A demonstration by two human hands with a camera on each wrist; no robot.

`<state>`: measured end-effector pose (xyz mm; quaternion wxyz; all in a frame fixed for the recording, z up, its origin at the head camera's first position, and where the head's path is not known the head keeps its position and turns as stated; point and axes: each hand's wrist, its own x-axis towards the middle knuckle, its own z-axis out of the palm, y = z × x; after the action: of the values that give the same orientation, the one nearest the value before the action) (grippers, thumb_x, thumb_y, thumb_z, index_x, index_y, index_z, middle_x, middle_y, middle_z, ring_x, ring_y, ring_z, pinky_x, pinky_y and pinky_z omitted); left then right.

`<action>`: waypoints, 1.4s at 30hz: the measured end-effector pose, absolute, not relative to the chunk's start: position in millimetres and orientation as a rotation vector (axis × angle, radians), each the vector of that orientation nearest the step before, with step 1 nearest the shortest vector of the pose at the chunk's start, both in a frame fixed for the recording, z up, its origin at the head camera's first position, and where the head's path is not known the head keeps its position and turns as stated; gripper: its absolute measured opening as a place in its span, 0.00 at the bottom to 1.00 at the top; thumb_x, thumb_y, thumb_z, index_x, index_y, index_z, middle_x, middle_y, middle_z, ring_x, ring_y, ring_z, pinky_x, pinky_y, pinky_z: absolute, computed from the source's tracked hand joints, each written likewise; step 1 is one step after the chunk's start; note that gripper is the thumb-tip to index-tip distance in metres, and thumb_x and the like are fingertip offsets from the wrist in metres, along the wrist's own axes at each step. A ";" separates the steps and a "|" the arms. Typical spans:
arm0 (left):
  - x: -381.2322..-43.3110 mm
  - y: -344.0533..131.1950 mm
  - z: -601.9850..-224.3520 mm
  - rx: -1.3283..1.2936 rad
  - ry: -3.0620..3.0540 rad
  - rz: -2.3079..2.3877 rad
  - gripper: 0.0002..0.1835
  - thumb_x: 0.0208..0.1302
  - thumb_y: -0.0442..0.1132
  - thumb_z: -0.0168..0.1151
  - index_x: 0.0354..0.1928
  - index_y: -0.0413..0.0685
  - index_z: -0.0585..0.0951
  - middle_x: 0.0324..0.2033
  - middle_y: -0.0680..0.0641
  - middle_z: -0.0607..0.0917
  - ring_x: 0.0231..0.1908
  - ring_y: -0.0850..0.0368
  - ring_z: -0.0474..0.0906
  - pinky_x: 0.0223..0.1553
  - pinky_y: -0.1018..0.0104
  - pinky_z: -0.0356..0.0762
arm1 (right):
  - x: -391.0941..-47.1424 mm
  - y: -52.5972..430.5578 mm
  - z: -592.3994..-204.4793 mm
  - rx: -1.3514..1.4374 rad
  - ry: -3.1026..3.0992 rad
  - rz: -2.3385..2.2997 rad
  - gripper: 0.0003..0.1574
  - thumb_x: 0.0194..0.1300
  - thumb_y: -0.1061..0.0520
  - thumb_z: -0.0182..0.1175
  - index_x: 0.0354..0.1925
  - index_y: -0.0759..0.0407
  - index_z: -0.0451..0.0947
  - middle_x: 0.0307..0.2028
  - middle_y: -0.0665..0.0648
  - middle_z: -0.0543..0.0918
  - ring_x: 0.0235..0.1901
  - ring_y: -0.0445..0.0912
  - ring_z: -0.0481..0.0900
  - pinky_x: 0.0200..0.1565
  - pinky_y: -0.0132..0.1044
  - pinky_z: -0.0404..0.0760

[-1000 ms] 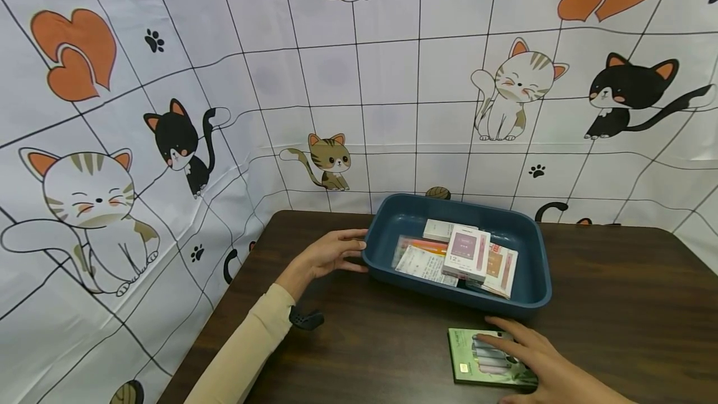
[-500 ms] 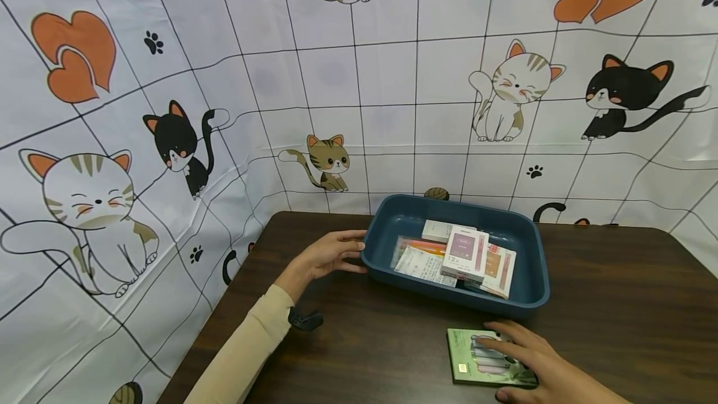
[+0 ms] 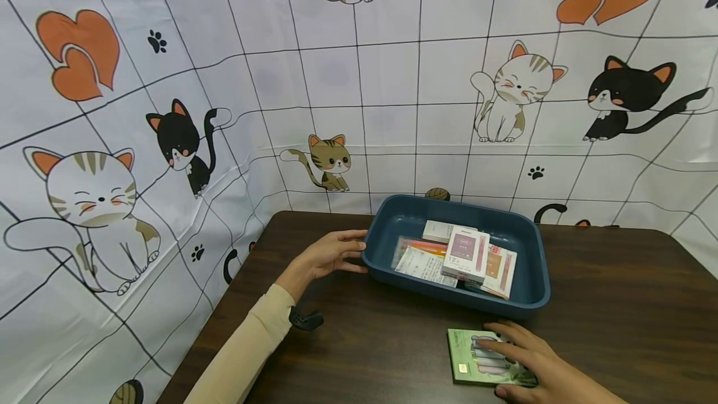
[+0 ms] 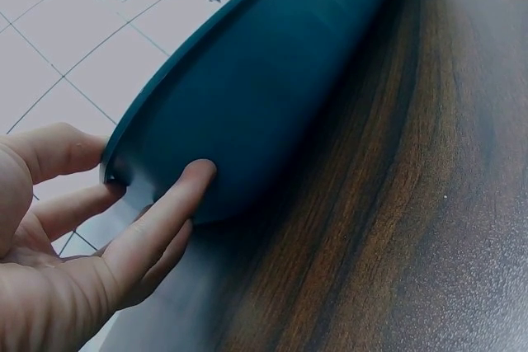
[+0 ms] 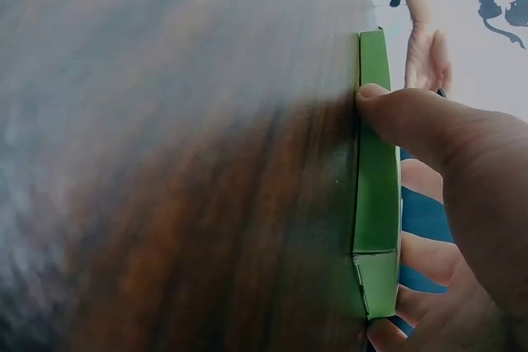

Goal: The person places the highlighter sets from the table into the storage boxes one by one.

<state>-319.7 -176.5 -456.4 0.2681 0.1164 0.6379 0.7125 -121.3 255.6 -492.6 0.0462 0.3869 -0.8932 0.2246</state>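
My left hand (image 3: 331, 254) touches the left end of a blue plastic bin (image 3: 432, 292). Its extended fingers (image 4: 186, 183) lie against the bin's outer wall in the left wrist view. My right hand (image 3: 535, 360) spans a flat green box (image 3: 462, 357) with pastel pens or markers pictured on its top. The thumb (image 5: 396, 113) presses the box's near side in the right wrist view, while the other fingers reach across its top to the far side. The box lies flat on the table, in front of the bin, its right part covered by the hand.
Inside the bin lie a white and purple box (image 3: 467, 253), a small white box (image 3: 440, 229), a printed white packet (image 3: 426, 265) and a brown and white packet (image 3: 501, 270). The dark wooden table (image 3: 359, 341) backs onto a cat-print cloth (image 3: 387, 80).
My right thumb has come in to the near edge of the green box. The left hand, bin and box have stayed in place.
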 end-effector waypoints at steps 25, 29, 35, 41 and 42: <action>-319.1 -173.2 -454.8 0.327 1.722 1.926 0.32 0.75 0.33 0.59 0.77 0.40 0.63 0.67 0.31 0.72 0.61 0.36 0.76 0.51 0.41 0.82 | -120.6 259.6 -483.8 1.191 -2.801 0.784 0.38 0.68 0.40 0.68 0.72 0.39 0.70 0.66 0.58 0.69 0.57 0.48 0.69 0.43 0.38 0.79; -319.8 -174.5 -455.8 0.329 1.718 1.925 0.32 0.76 0.33 0.58 0.77 0.40 0.62 0.67 0.31 0.72 0.61 0.35 0.75 0.51 0.41 0.82 | -120.2 260.2 -477.5 1.160 -2.894 0.833 0.35 0.69 0.39 0.65 0.72 0.36 0.71 0.67 0.60 0.69 0.57 0.49 0.70 0.45 0.40 0.80; -320.1 -176.2 -455.1 0.327 1.702 1.934 0.32 0.75 0.32 0.59 0.77 0.40 0.63 0.67 0.30 0.71 0.62 0.34 0.74 0.51 0.41 0.81 | -119.1 261.2 -468.0 1.182 -2.892 0.813 0.35 0.69 0.38 0.65 0.71 0.36 0.71 0.67 0.60 0.70 0.57 0.49 0.72 0.45 0.40 0.81; -319.6 -176.7 -455.5 0.324 1.701 1.928 0.32 0.74 0.33 0.60 0.77 0.40 0.63 0.67 0.30 0.72 0.62 0.35 0.75 0.51 0.41 0.81 | -119.4 262.5 -458.8 1.180 -2.912 0.811 0.35 0.69 0.38 0.65 0.72 0.36 0.71 0.67 0.60 0.70 0.55 0.46 0.72 0.44 0.40 0.81; -319.5 -176.8 -455.7 0.326 1.704 1.927 0.32 0.74 0.33 0.60 0.77 0.40 0.63 0.67 0.31 0.72 0.61 0.35 0.75 0.51 0.41 0.81 | -119.4 262.4 -457.0 1.177 -2.917 0.812 0.35 0.69 0.38 0.65 0.71 0.36 0.72 0.67 0.60 0.70 0.55 0.46 0.72 0.44 0.40 0.81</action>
<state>-319.5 -176.8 -455.7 0.2709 0.1212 0.6327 0.7152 -119.4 262.4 -457.0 -0.0537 0.3618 -0.8967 0.2495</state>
